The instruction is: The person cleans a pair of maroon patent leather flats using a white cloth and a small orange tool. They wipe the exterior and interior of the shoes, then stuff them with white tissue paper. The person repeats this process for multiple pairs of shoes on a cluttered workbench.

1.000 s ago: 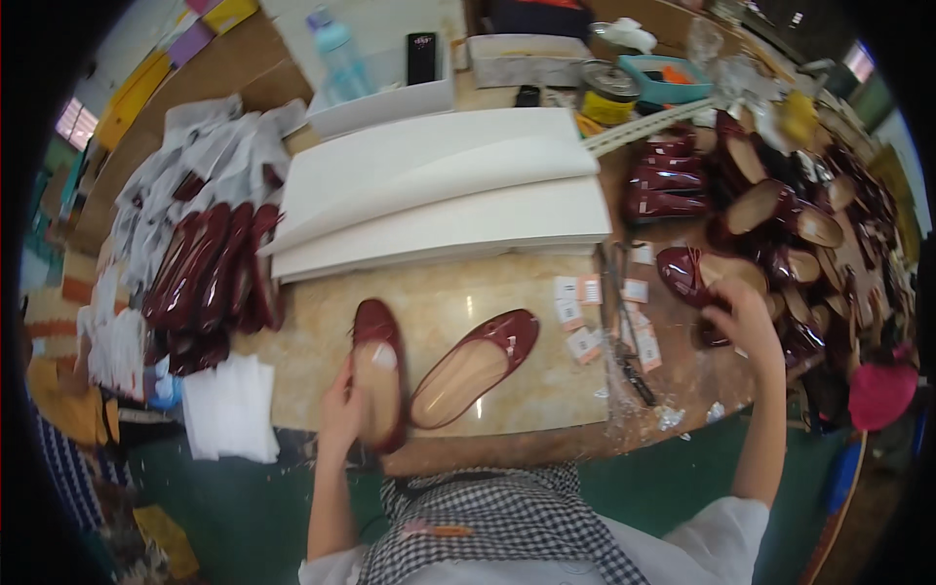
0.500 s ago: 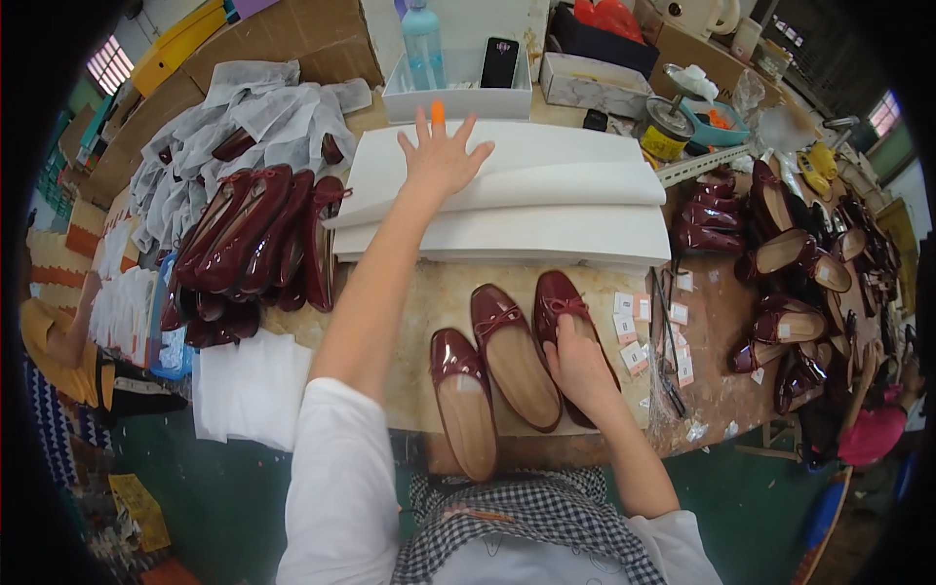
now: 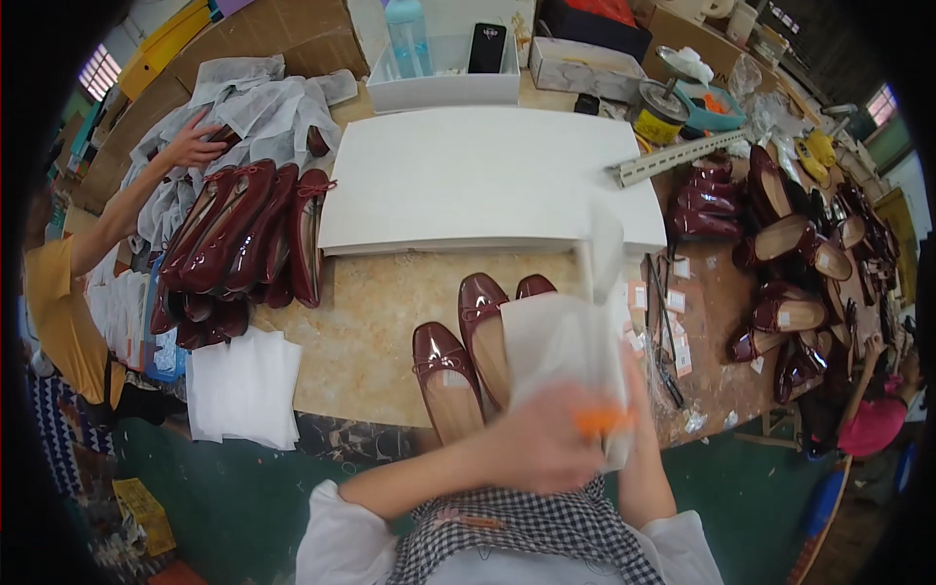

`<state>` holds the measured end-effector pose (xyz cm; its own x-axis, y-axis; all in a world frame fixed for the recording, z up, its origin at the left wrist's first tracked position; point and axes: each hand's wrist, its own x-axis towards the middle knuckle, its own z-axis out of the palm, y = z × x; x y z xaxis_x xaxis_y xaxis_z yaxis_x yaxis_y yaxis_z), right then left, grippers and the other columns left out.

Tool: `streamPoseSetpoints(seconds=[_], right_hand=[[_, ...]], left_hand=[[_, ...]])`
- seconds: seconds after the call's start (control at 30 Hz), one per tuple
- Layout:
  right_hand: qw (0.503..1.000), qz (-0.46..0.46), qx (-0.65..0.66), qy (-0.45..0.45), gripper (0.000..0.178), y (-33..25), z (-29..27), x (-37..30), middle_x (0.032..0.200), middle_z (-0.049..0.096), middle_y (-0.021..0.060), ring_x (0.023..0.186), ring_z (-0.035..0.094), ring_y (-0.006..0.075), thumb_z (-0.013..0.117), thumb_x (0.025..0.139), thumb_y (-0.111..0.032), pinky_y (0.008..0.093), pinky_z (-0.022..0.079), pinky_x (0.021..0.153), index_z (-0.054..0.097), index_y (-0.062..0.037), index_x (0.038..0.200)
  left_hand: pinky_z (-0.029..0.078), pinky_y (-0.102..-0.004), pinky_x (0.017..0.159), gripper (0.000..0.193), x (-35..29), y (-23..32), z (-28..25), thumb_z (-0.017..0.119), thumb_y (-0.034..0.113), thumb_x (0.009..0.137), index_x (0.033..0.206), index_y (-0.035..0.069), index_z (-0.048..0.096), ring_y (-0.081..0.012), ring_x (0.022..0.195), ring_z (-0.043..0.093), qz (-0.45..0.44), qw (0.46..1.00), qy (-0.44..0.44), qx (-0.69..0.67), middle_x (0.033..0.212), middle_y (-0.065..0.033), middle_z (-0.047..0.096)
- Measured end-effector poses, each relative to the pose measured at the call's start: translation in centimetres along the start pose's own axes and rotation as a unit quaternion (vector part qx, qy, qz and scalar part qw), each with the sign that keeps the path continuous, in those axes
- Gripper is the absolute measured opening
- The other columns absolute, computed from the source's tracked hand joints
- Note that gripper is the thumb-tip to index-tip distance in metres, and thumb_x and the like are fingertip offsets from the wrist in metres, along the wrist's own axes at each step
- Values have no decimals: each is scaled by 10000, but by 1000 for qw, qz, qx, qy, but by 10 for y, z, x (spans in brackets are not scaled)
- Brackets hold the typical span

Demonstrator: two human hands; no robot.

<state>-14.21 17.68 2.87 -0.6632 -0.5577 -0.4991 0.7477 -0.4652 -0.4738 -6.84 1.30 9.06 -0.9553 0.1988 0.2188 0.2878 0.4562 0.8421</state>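
Smeared by motion, my left hand (image 3: 551, 439) has an orange cover on one finger and is closed at the lower part of a sheet of white paper (image 3: 546, 336). My right hand (image 3: 636, 390) is at the sheet's right side, its fingers mostly hidden behind the paper. Two dark red patent ballet flats with bows, a left one (image 3: 444, 366) and a middle one (image 3: 478, 307), lie toe away on the table before me. The toe of a third flat (image 3: 534, 285) shows beyond the sheet, which covers the rest of it.
A stack of white paper (image 3: 468, 175) lies beyond the flats. Piled red flats (image 3: 229, 234) stand left, more flats (image 3: 780, 239) right. Tags (image 3: 680, 297) and thin dark tools (image 3: 663, 331) lie at right. A co-worker's hand (image 3: 190, 144) touches wrapped shoes at far left.
My left hand has come back from the paper stack with a sheet. My right hand has left the third flat and moved to the sheet. A co-worker's arm has reached in at left.
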Motion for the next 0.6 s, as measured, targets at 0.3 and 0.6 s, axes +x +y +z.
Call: streamPoseSetpoints(seconds=[0.3, 0.6], right_hand=[[709, -271, -633, -152, 620, 10, 31, -38, 1431, 386, 185, 1311, 404, 252, 658, 850, -149, 385, 363, 1065, 375, 19, 1376], [532, -314, -784, -56, 348, -25, -28, 18, 1101, 557, 108, 1003, 581, 277, 664, 758, -109, 317, 529, 751, 641, -45, 1100]], left_hand=[[454, -328, 891, 335, -17, -28, 11, 548, 27, 856, 1191, 12, 538, -252, 1020, 582, -172, 931, 321, 11, 1104, -153, 592], [431, -401, 825, 245, -21, -37, 96, 600, 276, 823, 842, 36, 648, -315, 814, 609, -14, 981, -62, 185, 816, -163, 652]])
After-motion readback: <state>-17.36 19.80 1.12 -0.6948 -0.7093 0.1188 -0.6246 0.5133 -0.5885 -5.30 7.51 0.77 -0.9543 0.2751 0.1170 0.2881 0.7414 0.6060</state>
